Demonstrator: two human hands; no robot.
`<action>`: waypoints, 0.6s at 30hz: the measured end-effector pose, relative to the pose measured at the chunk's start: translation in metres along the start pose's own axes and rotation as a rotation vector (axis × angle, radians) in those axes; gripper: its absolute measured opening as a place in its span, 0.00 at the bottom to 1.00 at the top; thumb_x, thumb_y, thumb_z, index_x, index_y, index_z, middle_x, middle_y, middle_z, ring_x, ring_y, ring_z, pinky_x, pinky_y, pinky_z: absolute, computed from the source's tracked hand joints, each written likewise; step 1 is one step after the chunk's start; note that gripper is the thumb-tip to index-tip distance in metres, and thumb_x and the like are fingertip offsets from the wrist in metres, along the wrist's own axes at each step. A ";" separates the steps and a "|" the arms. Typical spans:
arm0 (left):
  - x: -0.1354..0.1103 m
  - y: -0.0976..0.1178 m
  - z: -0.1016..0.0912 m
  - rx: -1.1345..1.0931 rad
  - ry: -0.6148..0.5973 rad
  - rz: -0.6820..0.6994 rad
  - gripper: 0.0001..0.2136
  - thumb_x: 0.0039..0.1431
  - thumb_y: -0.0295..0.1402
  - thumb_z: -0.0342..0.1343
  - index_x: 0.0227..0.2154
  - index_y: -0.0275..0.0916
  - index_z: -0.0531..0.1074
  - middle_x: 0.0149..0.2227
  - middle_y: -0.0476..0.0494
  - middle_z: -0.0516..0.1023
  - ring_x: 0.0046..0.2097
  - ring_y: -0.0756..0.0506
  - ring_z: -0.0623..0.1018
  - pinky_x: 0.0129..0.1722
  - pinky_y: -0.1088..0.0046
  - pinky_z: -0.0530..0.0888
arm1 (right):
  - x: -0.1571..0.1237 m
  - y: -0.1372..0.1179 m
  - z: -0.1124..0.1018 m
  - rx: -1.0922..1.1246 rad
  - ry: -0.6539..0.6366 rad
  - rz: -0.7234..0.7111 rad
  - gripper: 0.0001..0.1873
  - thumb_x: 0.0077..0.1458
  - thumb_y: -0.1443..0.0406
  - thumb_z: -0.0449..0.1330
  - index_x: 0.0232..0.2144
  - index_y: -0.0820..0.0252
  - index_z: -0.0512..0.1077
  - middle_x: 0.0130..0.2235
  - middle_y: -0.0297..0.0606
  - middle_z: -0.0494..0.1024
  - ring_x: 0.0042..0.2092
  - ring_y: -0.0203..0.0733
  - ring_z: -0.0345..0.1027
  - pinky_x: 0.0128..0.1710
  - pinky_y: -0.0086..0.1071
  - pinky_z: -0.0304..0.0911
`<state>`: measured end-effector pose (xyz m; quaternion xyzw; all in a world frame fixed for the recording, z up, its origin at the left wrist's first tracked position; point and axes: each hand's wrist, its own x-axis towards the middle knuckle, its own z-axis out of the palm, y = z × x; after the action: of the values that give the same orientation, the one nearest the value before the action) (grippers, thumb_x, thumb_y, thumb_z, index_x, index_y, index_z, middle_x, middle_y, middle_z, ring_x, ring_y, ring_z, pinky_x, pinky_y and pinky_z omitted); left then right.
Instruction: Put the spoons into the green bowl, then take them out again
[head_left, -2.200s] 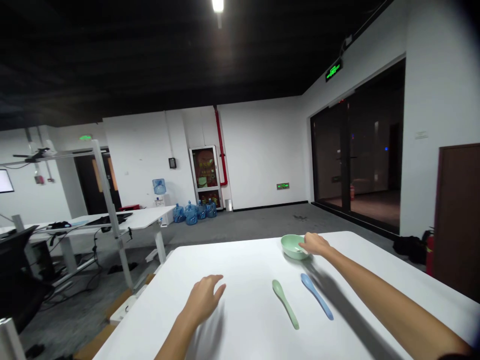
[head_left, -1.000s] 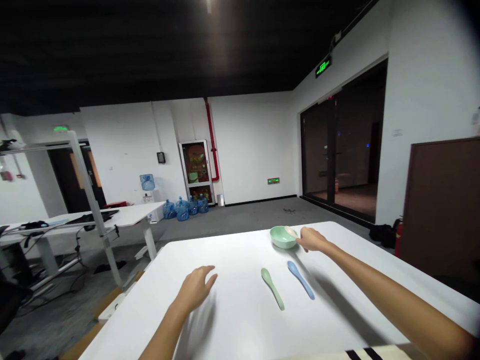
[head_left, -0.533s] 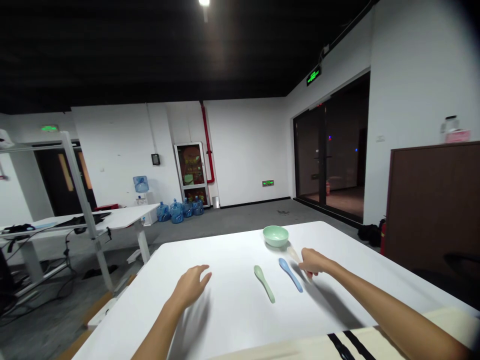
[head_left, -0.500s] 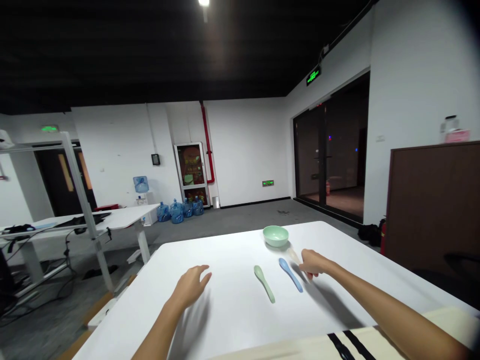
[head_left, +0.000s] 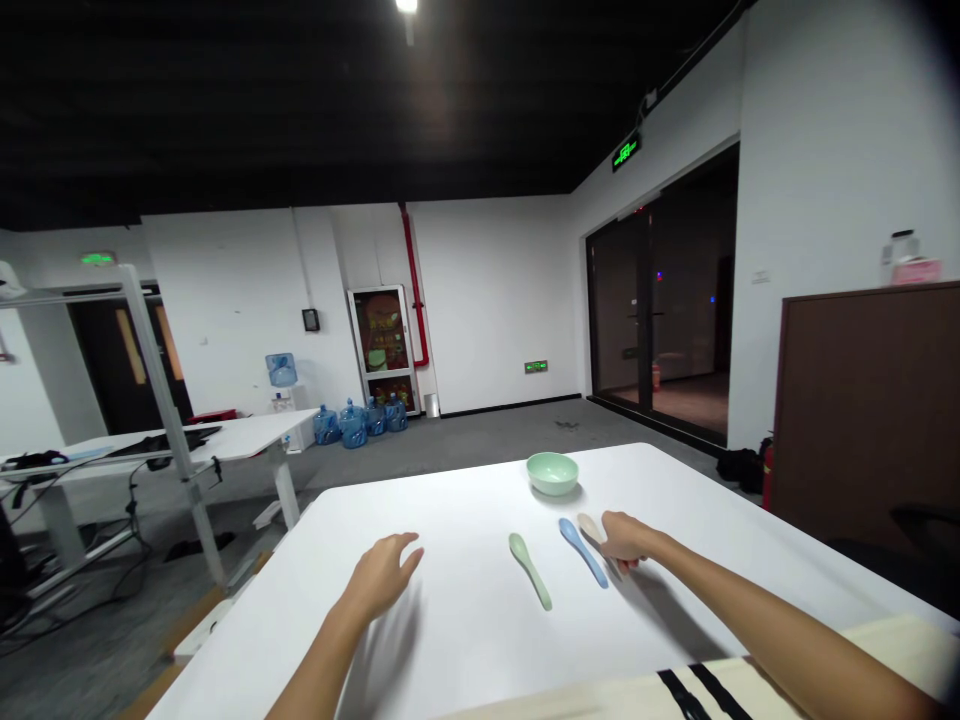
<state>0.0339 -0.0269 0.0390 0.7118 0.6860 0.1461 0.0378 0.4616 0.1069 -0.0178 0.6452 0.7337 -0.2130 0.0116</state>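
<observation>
My right hand [head_left: 626, 541] is closed around the handle of a beige spoon [head_left: 589, 527], whose bowl end points away from me at the table. Just left of it lies a blue spoon [head_left: 583, 552], slanted the same way. Further left a green spoon [head_left: 530, 571] rests on the table. Behind the spoons stands a light green bowl [head_left: 553, 473], upright, with nothing visible in it. My left hand [head_left: 386, 577] hovers over the left part of the table, thumb and fingers apart, holding nothing.
The white table [head_left: 450, 640] has a cream cloth [head_left: 585, 698] with black stripes along its near edge. Left of it stand another white table [head_left: 259, 432] with cables and a metal frame. Blue water bottles [head_left: 353, 424] are on the floor behind. A brown cabinet [head_left: 862, 420] rises at right.
The beige spoon has come down beside the blue spoon, with my right hand slightly lower and still on its handle. My left hand has hardly moved.
</observation>
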 end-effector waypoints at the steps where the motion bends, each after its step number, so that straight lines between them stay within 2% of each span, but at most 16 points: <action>1: 0.000 0.000 0.000 0.001 -0.001 0.000 0.26 0.65 0.47 0.42 0.58 0.38 0.70 0.60 0.41 0.73 0.62 0.39 0.70 0.60 0.63 0.66 | 0.000 0.000 0.000 -0.010 0.001 -0.001 0.06 0.44 0.70 0.58 0.18 0.65 0.70 0.23 0.46 0.79 0.24 0.41 0.72 0.23 0.29 0.63; 9: 0.000 0.000 0.000 0.006 -0.005 0.000 0.26 0.65 0.47 0.42 0.58 0.38 0.70 0.60 0.41 0.74 0.62 0.39 0.70 0.59 0.63 0.66 | 0.000 0.000 0.001 -0.021 -0.024 0.027 0.07 0.46 0.70 0.58 0.18 0.67 0.71 0.23 0.47 0.78 0.25 0.42 0.73 0.25 0.30 0.66; 18: 0.002 -0.004 0.003 -0.018 0.018 0.012 0.26 0.64 0.49 0.42 0.57 0.41 0.71 0.59 0.42 0.74 0.62 0.38 0.71 0.59 0.62 0.67 | 0.006 0.007 0.006 -0.021 -0.052 0.016 0.07 0.44 0.69 0.58 0.18 0.67 0.71 0.25 0.46 0.79 0.24 0.41 0.72 0.24 0.31 0.64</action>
<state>0.0306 -0.0242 0.0355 0.7142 0.6806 0.1589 0.0372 0.4657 0.1113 -0.0270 0.6452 0.7300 -0.2220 0.0393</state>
